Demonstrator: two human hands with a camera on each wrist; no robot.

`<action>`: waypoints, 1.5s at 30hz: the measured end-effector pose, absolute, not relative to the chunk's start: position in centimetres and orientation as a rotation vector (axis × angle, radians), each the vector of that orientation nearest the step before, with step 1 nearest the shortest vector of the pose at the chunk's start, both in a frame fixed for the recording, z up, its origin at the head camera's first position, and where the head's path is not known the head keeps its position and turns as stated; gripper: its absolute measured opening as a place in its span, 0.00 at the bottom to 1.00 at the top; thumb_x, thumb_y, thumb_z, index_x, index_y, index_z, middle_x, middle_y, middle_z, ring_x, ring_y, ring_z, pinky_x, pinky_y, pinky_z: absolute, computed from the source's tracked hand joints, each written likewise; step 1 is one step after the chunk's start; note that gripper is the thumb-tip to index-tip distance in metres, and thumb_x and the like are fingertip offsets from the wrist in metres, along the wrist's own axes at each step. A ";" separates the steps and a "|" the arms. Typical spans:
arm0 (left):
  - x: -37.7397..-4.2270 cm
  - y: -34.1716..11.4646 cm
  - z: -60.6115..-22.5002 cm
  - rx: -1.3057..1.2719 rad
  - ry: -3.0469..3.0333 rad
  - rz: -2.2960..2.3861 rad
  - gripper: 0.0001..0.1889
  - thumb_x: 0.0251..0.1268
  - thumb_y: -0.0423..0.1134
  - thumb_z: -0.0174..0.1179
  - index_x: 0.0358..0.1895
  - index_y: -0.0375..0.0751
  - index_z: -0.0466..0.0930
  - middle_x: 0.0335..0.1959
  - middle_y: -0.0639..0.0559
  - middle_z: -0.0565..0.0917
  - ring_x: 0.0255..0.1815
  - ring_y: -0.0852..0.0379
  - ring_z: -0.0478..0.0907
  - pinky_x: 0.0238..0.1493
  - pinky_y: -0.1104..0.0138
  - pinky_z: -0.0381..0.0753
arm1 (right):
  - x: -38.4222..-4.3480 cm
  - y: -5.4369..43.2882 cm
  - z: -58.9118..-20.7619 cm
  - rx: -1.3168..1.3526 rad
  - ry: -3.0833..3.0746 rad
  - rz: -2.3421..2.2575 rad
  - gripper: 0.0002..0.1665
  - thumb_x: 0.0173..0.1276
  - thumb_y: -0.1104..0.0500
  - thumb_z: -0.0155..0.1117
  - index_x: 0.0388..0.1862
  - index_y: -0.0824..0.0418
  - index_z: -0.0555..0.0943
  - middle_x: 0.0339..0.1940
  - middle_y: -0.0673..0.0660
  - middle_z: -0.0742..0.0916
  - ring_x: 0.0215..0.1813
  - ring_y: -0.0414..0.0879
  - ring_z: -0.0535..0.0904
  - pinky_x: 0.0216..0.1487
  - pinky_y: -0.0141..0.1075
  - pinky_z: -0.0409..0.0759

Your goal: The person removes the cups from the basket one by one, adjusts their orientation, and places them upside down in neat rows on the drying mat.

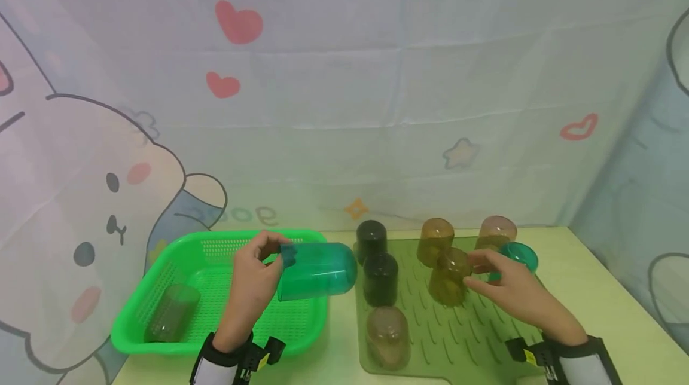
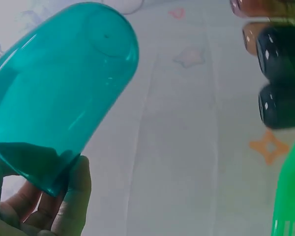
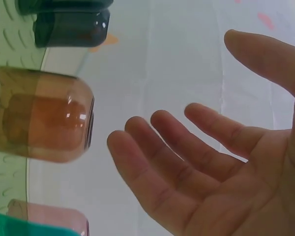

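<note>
My left hand [image 1: 257, 280] pinches a clear teal cup [image 1: 320, 268] at its mouth end. The cup lies sideways in the air over the right side of the green basket [image 1: 215, 346], its rounded base to the right. In the left wrist view, fingers bend at the rim of the teal cup [image 2: 83, 73]. My right hand [image 1: 503, 286] is beside an amber cup [image 1: 449, 280] standing base-up on the green mat [image 1: 430, 343]. Its fingers are spread and hold nothing in the right wrist view, apart from the amber cup [image 3: 54, 115]. Another teal cup [image 1: 519, 253] is partly hidden behind that hand.
Two dark cups [image 1: 380, 280] stand along the mat's left edge, with a brownish clear cup [image 1: 389, 337] in front. A second amber cup [image 1: 436, 238] and a pink cup [image 1: 496, 231] are at the back. One greyish cup [image 1: 173, 313] lies in the basket. A printed cloth hangs behind.
</note>
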State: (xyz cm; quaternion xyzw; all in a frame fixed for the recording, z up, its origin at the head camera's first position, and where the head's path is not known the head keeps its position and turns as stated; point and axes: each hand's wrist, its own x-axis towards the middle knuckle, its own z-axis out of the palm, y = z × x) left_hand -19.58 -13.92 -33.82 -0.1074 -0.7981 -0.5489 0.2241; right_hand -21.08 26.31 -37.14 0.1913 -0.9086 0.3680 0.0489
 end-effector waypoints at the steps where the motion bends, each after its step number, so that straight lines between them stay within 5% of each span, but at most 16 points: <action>1: -19.5 -13.5 -33.9 -0.298 -2.186 -1.552 0.03 0.64 0.30 0.59 0.39 0.37 0.80 0.37 0.46 0.82 0.46 0.49 0.80 0.45 0.55 0.79 | -21.0 26.2 -37.1 0.582 -2.762 1.129 0.33 0.69 0.50 0.61 0.64 0.69 0.67 0.59 0.69 0.75 0.55 0.63 0.75 0.46 0.42 0.79; 11: -19.3 -9.5 -35.3 -0.285 -1.953 -1.848 0.07 0.56 0.23 0.59 0.38 0.33 0.79 0.34 0.45 0.80 0.39 0.52 0.79 0.37 0.63 0.78 | -19.8 24.2 -36.5 0.632 -2.669 1.377 0.37 0.64 0.55 0.67 0.66 0.66 0.64 0.59 0.67 0.74 0.54 0.60 0.76 0.43 0.35 0.81; 20: -19.6 -6.8 -36.9 -0.386 -1.993 -1.915 0.07 0.55 0.23 0.59 0.36 0.34 0.79 0.35 0.47 0.81 0.39 0.53 0.79 0.46 0.60 0.75 | -18.3 21.6 -36.2 0.819 -2.567 1.538 0.38 0.62 0.57 0.69 0.67 0.56 0.62 0.61 0.59 0.73 0.56 0.47 0.76 0.50 0.39 0.78; 31: -19.3 -5.6 -37.3 -0.456 -2.007 -1.972 0.06 0.56 0.22 0.58 0.36 0.32 0.78 0.35 0.47 0.79 0.39 0.53 0.78 0.50 0.55 0.72 | -17.3 18.8 -36.3 0.966 -2.439 1.758 0.40 0.65 0.65 0.62 0.72 0.49 0.57 0.67 0.61 0.67 0.61 0.40 0.70 0.56 0.41 0.75; 36: -18.9 -5.2 -37.4 -0.458 -2.013 -1.986 0.07 0.55 0.22 0.57 0.36 0.33 0.78 0.36 0.46 0.80 0.40 0.53 0.78 0.52 0.56 0.71 | -17.1 18.0 -36.4 0.974 -2.443 1.778 0.38 0.66 0.64 0.62 0.71 0.49 0.58 0.67 0.60 0.67 0.62 0.47 0.70 0.55 0.39 0.74; 45: -18.9 -4.7 -37.7 -0.469 -2.033 -1.990 0.08 0.55 0.21 0.55 0.36 0.34 0.79 0.36 0.47 0.80 0.41 0.53 0.78 0.50 0.56 0.73 | -16.7 17.1 -36.2 0.859 -2.505 1.861 0.35 0.63 0.60 0.65 0.67 0.48 0.62 0.63 0.62 0.68 0.58 0.62 0.70 0.47 0.49 0.76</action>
